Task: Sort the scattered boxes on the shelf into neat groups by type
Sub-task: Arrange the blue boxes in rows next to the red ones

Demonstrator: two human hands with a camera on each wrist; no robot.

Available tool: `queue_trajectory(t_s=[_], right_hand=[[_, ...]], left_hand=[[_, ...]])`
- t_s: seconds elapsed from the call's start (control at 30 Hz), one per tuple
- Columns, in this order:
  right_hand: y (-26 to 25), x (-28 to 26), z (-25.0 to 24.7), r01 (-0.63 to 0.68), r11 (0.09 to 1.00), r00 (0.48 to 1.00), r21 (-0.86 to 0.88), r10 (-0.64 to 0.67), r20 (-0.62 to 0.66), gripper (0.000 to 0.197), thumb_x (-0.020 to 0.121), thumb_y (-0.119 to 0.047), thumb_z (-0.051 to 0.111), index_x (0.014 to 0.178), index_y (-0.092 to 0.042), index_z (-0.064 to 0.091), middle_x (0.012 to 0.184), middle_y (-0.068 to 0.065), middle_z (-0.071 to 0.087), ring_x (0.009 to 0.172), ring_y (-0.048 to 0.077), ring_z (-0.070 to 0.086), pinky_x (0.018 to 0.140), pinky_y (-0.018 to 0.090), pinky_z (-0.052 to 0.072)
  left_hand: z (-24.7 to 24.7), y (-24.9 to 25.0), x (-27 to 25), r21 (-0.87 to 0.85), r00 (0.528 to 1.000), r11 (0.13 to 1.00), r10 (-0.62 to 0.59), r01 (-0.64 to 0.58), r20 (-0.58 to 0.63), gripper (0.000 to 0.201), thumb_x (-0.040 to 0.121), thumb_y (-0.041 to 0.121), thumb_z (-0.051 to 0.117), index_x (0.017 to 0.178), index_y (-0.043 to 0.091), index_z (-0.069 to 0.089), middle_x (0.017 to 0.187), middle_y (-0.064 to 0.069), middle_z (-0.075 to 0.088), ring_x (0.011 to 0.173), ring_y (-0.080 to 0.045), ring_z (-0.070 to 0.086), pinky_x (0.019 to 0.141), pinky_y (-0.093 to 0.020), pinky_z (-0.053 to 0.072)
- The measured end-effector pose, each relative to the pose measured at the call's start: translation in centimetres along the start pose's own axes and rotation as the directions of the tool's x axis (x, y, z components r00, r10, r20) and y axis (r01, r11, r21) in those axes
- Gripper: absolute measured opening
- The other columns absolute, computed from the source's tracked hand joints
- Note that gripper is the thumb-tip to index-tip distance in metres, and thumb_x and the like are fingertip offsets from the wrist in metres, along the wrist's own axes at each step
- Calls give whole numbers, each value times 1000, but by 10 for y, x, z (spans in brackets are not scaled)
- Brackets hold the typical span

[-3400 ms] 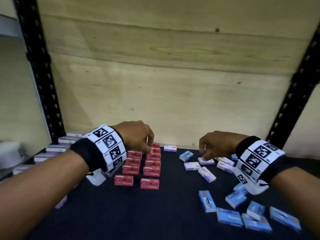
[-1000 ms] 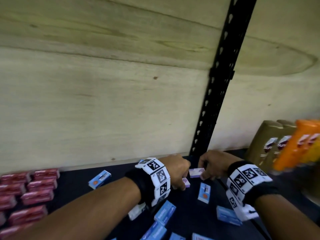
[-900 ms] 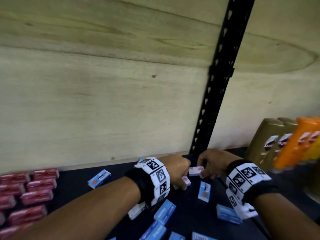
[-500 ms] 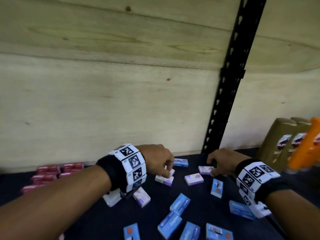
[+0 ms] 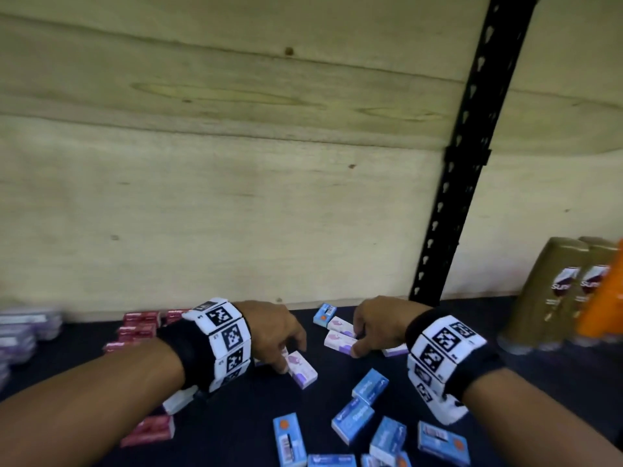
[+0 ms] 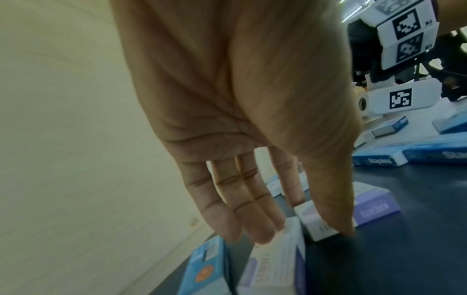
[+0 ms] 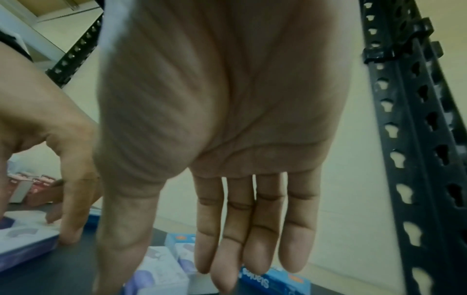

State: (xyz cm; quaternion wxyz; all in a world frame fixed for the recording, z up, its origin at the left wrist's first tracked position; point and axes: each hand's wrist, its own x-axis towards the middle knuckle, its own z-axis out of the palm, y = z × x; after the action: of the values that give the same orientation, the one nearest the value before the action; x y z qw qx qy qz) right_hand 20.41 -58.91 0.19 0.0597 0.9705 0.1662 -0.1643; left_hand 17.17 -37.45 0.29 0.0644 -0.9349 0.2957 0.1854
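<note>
Small boxes lie on the dark shelf (image 5: 236,416). My left hand (image 5: 283,355) reaches down, and its thumb touches the end of a white-purple box (image 5: 301,369), also seen in the left wrist view (image 6: 374,207). Its straight fingers (image 6: 252,219) hover over a second white-purple box (image 6: 272,269). My right hand (image 5: 357,338) rests on two more white-purple boxes (image 5: 337,342) with straight fingers (image 7: 252,229) pointing down. Red boxes (image 5: 141,326) stand grouped at the back left. Several blue boxes (image 5: 369,387) lie scattered at the front.
A black perforated upright (image 5: 451,183) stands at the back right, against the plywood back wall (image 5: 236,197). Gold bottles (image 5: 553,291) and an orange bottle (image 5: 603,298) stand beyond the upright. White-purple boxes (image 5: 23,332) are stacked at far left. One red box (image 5: 151,429) lies under my left forearm.
The view has swung back to the left. Both hands have moved left, away from the upright, with the white-purple boxes under them. My left fingers have uncurled and come down to a box.
</note>
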Motion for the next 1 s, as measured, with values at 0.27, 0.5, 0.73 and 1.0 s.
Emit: queue_trajectory(t_s=[0.27,0.5,0.73,1.0], right_hand=[[-8,3,7,5,998,1000,-61,-4,15,50,81,-50,73,115,-13,64,114,4,67,104,25,62,86,33,49],[23,-6,-13,-32,999,999,10,32,-5,36,75,-48,78,99,-24,67,98,-7,65,95,17,60,80,28,49],[97,-19,-16,-260,965,964,44,262,-47,31,83,-45,74,88,-15,66,84,-2,60,85,20,60,70,27,43],[125,4,7,-366,926,930,95,368,-2,41,78,-53,74,68,-20,51,88,0,62,84,21,58,76,29,46]], left_hand=[[6,3,6,50,1000,999,22,-21,-20,35,84,44,70,114,26,65,107,2,62,95,-19,58,68,-30,43],[-4,6,11,7,993,1000,-14,15,-120,36,83,53,68,105,25,66,104,5,60,91,-18,59,66,-28,42],[-22,45,57,-7,957,998,-58,58,-284,43,80,60,65,103,24,66,105,4,62,92,-19,60,73,-31,48],[-29,73,103,17,944,993,-106,117,-312,44,85,59,58,95,16,63,96,-3,62,78,-24,55,62,-28,38]])
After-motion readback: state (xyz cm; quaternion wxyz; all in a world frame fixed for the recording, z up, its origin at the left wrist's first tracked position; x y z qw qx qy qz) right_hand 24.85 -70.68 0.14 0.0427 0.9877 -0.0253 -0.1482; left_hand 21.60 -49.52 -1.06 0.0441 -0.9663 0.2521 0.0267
